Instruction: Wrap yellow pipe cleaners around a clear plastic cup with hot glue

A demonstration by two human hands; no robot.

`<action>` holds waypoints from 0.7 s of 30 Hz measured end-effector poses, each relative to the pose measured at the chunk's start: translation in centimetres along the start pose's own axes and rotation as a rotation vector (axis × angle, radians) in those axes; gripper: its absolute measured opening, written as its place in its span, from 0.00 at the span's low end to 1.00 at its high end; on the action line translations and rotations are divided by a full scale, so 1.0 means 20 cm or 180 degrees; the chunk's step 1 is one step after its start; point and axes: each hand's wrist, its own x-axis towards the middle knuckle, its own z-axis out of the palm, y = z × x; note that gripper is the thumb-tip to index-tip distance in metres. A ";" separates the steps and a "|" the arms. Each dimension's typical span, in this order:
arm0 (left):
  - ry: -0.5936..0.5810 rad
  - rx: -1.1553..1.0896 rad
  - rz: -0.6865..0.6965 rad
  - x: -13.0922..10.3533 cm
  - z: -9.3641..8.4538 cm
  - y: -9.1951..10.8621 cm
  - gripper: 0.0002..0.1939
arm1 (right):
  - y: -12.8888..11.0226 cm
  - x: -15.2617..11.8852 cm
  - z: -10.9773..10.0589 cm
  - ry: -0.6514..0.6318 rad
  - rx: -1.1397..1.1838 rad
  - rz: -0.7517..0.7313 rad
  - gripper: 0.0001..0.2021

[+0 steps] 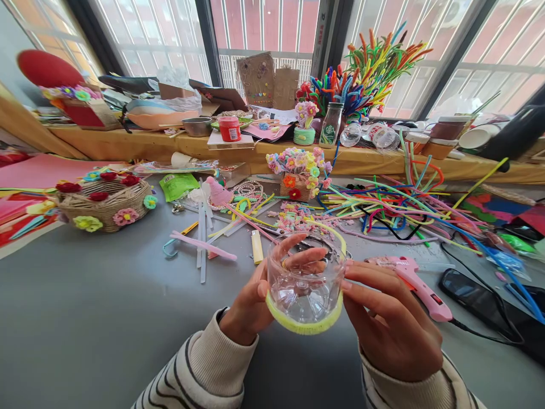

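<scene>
Left hand [251,295]: clasps clear cup [300,284] | Right hand [394,318]: fingertips against cup, pinch unclear | Risk: uneven squeeze may dislodge yellow trim [304,328]

The one camera, worn on the head, looks forward and down over the grey table [106,295]. It is near to the left hand [251,298] and right hand [395,324], and farther from the windows [266,28].
</scene>
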 end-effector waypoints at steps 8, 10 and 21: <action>0.0018 0.0055 -0.0019 0.00 0.00 0.00 0.36 | 0.00 0.00 0.01 0.0047 -0.0007 0.0000 0.16; 0.0053 0.0069 -0.0026 0.00 0.01 0.01 0.35 | 0.00 0.01 0.01 0.0063 0.0006 0.0030 0.16; 0.0200 -0.0020 -0.0061 0.00 0.03 0.01 0.36 | -0.01 0.03 0.01 0.0004 -0.0007 0.0180 0.16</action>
